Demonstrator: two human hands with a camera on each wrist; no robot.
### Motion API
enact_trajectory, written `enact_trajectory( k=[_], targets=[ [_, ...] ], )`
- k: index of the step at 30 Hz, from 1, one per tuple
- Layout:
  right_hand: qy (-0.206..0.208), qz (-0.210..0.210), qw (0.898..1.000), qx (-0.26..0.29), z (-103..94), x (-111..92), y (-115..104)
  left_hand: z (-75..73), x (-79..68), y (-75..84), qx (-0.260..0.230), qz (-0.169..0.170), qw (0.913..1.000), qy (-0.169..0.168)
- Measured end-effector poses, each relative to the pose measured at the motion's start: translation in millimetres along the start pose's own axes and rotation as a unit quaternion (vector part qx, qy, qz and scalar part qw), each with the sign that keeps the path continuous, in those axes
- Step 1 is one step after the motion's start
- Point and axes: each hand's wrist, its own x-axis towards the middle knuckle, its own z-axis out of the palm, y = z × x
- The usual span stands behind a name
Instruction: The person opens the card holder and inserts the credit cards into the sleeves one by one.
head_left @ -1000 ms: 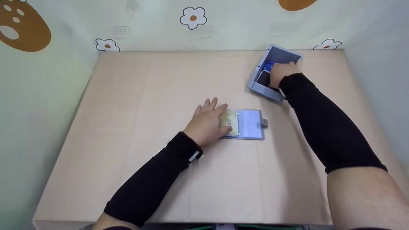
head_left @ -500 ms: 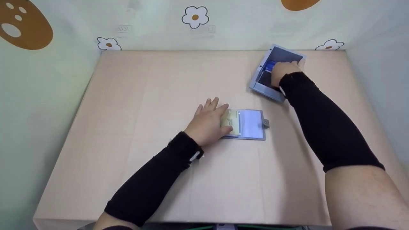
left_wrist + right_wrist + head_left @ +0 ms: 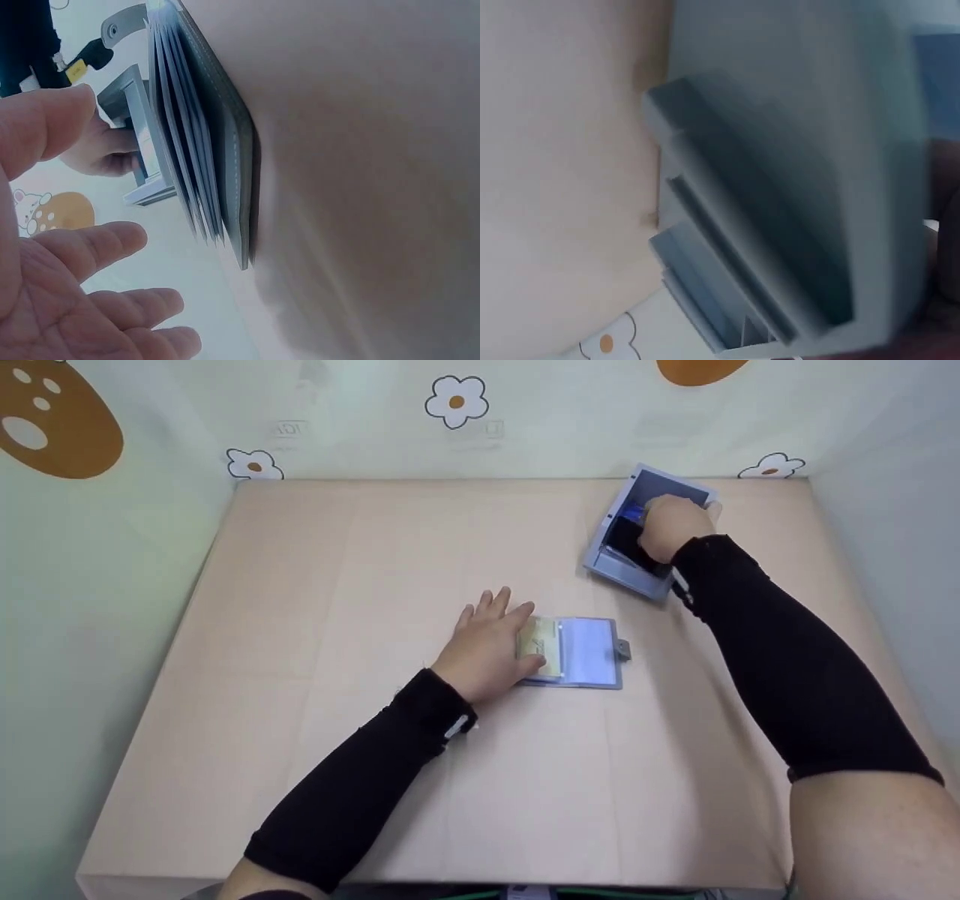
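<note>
My left hand [image 3: 486, 652] lies with spread, straight fingers over the left part of an open card holder [image 3: 591, 652]. A yellowish card [image 3: 546, 645] shows in one of its clear sleeves beside my thumb. In the left wrist view the card holder [image 3: 225, 142] has several sleeves fanned apart and a grey stitched cover. My right hand [image 3: 675, 526] reaches into a grey box [image 3: 626, 578] at the back right, its fingertips hidden. Right beside those fingers is a flat black item [image 3: 628, 541]; whether they grip it I cannot see. Something blue [image 3: 634, 512] lies behind it.
A beige cloth covers the table [image 3: 337, 585], with a flower-printed wall [image 3: 540, 427] along its back edge. The snap tab [image 3: 623, 650] of the card holder points right. In the right wrist view the box's outer side [image 3: 750, 172] fills much of the picture.
My right hand has drawn back slightly and turned inside the box. More of the black item shows, its position shifted. The left hand and card holder stay put.
</note>
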Motion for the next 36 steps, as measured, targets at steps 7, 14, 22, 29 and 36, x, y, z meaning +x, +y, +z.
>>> enact_trajectory(
  k=[7, 14, 22, 29, 36],
  targets=[
    [0.06, 0.019, 0.992, 0.108, -18.7, -30.3, -4.8, -0.8, 2.8, 1.7, 0.027, 0.007, 0.9996, 0.006],
    [0.035, -0.005, 0.955, 0.293, -8.7, -62.6, -28.8, -9.5, 6.0, 8.1, -0.018, 0.0, 0.9994, 0.029],
    [-0.059, -0.079, 0.885, 0.455, 33.4, -80.4, -55.8, -22.3, 18.6, 16.4, -0.195, -0.016, 0.9779, 0.075],
    [-0.104, -0.113, 0.87, 0.469, 55.4, -88.7, -65.7, -23.3, 30.9, 12.7, -0.29, -0.033, 0.9515, 0.096],
    [-0.062, -0.185, 0.947, 0.255, 66.6, -89.1, -42.5, -17.1, 28.9, 8.9, -0.255, -0.046, 0.9631, 0.074]
  ],
)
